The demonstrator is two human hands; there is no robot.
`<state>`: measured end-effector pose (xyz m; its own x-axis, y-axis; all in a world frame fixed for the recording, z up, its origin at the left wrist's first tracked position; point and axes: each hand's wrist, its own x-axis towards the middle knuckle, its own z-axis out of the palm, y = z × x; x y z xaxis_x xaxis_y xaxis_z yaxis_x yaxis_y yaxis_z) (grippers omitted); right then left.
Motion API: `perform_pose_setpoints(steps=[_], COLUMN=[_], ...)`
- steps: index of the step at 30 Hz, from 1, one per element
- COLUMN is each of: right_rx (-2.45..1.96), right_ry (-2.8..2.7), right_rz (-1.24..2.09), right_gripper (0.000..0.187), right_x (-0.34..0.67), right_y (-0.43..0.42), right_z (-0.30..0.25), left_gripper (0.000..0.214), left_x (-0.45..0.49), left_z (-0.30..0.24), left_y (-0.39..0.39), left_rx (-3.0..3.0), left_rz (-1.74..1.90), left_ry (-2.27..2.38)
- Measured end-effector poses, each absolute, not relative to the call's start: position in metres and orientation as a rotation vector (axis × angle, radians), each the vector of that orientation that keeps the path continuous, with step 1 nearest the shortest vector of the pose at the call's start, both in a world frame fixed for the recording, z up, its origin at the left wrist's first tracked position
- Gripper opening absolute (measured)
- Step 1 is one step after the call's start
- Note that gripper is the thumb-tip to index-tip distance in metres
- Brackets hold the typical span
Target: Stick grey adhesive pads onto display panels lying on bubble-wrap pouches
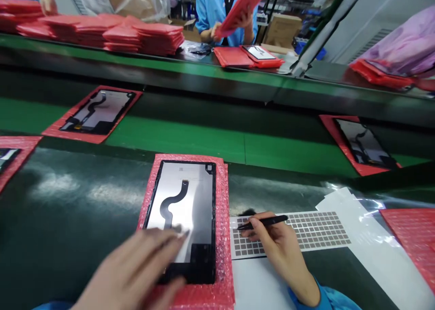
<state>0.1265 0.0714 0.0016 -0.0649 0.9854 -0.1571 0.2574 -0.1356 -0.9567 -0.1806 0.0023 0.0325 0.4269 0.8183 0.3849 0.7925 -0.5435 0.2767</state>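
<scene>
A screen panel [190, 196] with a black S-shaped ribbon cable lies back-up on a red bubble-wrap sheet [222, 237] in front of me. My left hand [136, 269] rests flat over its lower left corner, fingers stretched out and blurred. My right hand [275, 244] is closed on black tweezers [263, 222]. Their tip touches the left end of a white sheet of small grey square stickers [312, 230].
Other panels on red wrap lie on the green belt at left [97, 113] and right [363, 144]. Across the belt a person in blue [217, 6] holds a red sleeve; stacks of red sleeves [136, 36] sit at the back left. White backing paper [360, 242] lies right.
</scene>
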Motion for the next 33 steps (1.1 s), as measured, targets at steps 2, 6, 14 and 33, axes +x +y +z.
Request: perform_pose_setpoints(steps=[2, 6, 14, 33], right_rx=[-1.482, -1.492, -1.463, -1.35], right_ry=[-1.415, -1.447, -1.45, -1.075], right_rz=[1.249, 1.24, 1.273, 1.345], right_gripper=[0.032, 0.027, 0.024, 0.025], right_x=[0.128, 0.129, 0.13, 0.089], right_y=[0.071, 0.071, 0.072, 0.104], right_z=[0.002, 0.001, 0.004, 0.019], left_gripper=[0.031, 0.032, 0.033, 0.023], left_x=[-0.148, -0.094, -0.078, -0.095], left_z=[0.031, 0.012, -0.003, 0.007], left_y=[0.006, 0.011, 0.006, 0.025], left_rx=[2.88, 3.103, 3.105, 2.946], left_rz=[0.653, 0.504, 0.323, 0.812], left_ry=[1.188, 1.057, 1.129, 1.251])
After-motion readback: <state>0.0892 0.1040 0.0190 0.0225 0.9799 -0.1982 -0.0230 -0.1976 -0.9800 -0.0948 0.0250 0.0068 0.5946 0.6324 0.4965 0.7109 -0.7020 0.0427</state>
